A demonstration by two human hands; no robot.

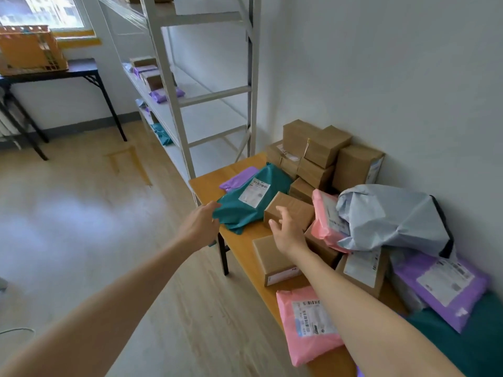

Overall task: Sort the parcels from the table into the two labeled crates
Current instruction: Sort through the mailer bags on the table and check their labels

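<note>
Left hand [200, 227] touches the edge of the teal bag [245, 205] at its 1 o'clock; whether it pinches, I cannot tell. Right hand [287, 231] hovers, fingers spread, with a box [299, 205] at its 12 o'clock on the table [209, 186].

Bare left hand [200, 225], bare right hand [285, 231].

wall [381, 77] white | floor [81, 213] pale wood | shelving rack [174, 110] grey metal | window [40, 9] daylit

left grip [200, 227] at teal mailer [236, 212] edge, right grip [285, 231] spread over small box [295, 206]
</note>
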